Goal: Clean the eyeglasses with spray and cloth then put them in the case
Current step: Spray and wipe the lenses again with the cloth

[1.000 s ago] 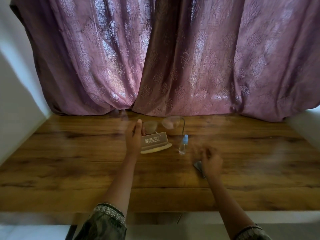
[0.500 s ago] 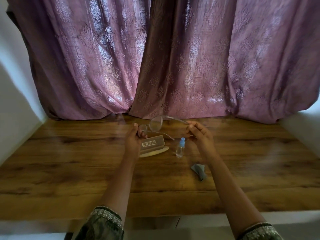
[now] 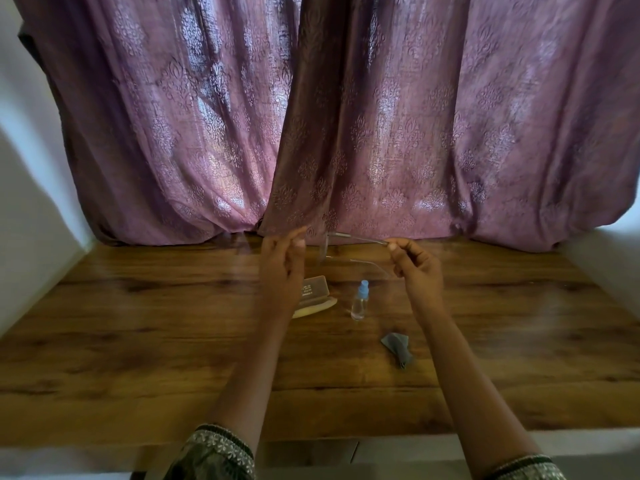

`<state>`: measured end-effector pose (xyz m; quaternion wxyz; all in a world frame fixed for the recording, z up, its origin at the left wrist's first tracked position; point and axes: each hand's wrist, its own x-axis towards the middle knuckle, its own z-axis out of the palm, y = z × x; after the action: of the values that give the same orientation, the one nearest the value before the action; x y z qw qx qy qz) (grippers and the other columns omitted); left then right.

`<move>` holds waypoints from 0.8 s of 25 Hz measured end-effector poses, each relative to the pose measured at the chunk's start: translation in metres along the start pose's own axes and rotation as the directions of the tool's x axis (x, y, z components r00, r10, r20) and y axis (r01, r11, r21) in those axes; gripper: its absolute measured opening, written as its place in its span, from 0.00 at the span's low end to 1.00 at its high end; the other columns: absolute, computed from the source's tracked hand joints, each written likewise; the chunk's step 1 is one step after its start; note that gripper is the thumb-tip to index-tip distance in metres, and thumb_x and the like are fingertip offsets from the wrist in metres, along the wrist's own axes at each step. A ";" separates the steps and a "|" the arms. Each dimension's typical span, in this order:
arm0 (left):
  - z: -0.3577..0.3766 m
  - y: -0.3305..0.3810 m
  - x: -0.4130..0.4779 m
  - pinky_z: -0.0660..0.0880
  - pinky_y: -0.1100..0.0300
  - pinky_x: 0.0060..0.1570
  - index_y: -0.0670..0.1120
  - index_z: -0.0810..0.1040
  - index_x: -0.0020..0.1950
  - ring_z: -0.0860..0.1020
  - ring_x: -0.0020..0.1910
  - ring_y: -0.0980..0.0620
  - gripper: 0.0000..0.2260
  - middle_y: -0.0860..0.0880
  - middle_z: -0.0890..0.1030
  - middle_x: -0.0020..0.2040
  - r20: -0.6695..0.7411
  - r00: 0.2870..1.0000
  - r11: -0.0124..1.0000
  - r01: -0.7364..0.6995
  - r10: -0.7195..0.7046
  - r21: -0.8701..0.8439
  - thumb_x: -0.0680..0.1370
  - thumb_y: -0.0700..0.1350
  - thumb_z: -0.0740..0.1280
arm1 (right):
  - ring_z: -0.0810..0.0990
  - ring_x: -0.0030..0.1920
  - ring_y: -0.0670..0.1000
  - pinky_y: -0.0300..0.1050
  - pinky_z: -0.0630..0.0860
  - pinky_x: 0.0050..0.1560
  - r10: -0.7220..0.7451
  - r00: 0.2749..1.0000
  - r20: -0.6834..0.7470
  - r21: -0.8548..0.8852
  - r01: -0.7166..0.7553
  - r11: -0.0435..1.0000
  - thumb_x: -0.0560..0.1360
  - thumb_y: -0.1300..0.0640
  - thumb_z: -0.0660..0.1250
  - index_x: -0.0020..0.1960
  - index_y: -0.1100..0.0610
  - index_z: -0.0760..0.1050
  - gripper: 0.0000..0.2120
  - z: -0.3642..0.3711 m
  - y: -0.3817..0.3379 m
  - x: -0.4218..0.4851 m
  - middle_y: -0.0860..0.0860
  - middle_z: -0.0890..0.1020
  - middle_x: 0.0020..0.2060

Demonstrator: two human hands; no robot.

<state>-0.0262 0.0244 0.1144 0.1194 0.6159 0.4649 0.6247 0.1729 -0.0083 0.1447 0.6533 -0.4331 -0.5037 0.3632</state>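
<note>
You have the eyeglasses (image 3: 325, 247) lifted clear of the counter (image 3: 173, 323), in front of the curtain (image 3: 381, 133). Your right hand (image 3: 419, 271) pinches the far tip of the upper temple between thumb and fingers. That grip keeps your skin off the lenses and lets the frame hang out to the left, front turned nearly edge-on to you, with the second temple trailing loose beneath. Your left hand (image 3: 280, 268) is raised just beside the frame front with the fingers loosely curled. I cannot tell whether it touches the rim or a clear lens, or hovers to steady it. Held up like this, the glasses look ready for spraying, so I judge the cleaning has not begun. The spray bottle (image 3: 359, 301) stands upright and capped on the counter below the glasses, close between your two wrists and an easy reach for either hand. The grey cloth (image 3: 398, 345) lies crumpled nearer to you on the right, apart from the bottle, where your right hand can drop onto it once the lenses are wet. The case (image 3: 313, 292) lies open just behind your left wrist, partly hidden by it, set to take the glasses last. Mind that fingertip pinch: the frame could swing when you let go with one hand to fetch the bottle.
</note>
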 end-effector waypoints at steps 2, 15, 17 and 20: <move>0.003 0.009 0.002 0.67 0.72 0.38 0.48 0.77 0.61 0.69 0.36 0.60 0.13 0.46 0.70 0.44 0.049 0.994 0.995 -0.099 0.098 0.031 0.79 0.48 0.61 | 0.73 0.29 0.36 0.28 0.71 0.33 -0.022 1.000 -0.021 -0.037 0.021 0.999 0.75 0.64 0.64 0.45 0.56 0.78 0.05 0.001 0.004 0.001 0.39 0.79 0.27; 0.012 0.020 0.005 0.74 0.61 0.41 0.42 0.81 0.52 0.77 0.40 0.49 0.08 0.43 0.77 0.45 0.218 0.968 0.954 -0.176 0.123 0.242 0.73 0.41 0.68 | 0.76 0.32 0.35 0.27 0.71 0.34 -0.029 0.999 0.031 -0.125 0.032 0.992 0.75 0.63 0.64 0.47 0.57 0.79 0.05 -0.001 0.020 -0.001 0.38 0.80 0.29; 0.014 0.019 0.006 0.72 0.67 0.43 0.41 0.82 0.51 0.77 0.41 0.51 0.08 0.42 0.77 0.46 0.189 0.977 0.957 -0.148 0.102 0.248 0.72 0.38 0.69 | 0.78 0.36 0.36 0.29 0.73 0.38 -0.039 0.999 0.028 -0.114 0.042 0.993 0.75 0.63 0.65 0.46 0.55 0.79 0.06 0.000 0.019 0.000 0.40 0.82 0.33; 0.014 0.015 0.009 0.65 0.82 0.43 0.39 0.82 0.50 0.74 0.40 0.55 0.08 0.41 0.78 0.48 0.123 0.990 0.961 -0.095 0.064 0.261 0.72 0.36 0.70 | 0.81 0.45 0.42 0.33 0.77 0.47 -0.073 0.993 -0.092 -0.091 0.065 0.994 0.77 0.59 0.63 0.48 0.52 0.79 0.07 0.002 0.019 0.001 0.47 0.83 0.42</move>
<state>-0.0096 0.0289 0.1282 0.0368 0.6789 0.5118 0.5251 0.1709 -0.0001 0.1281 0.6691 -0.4604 -0.5023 0.2969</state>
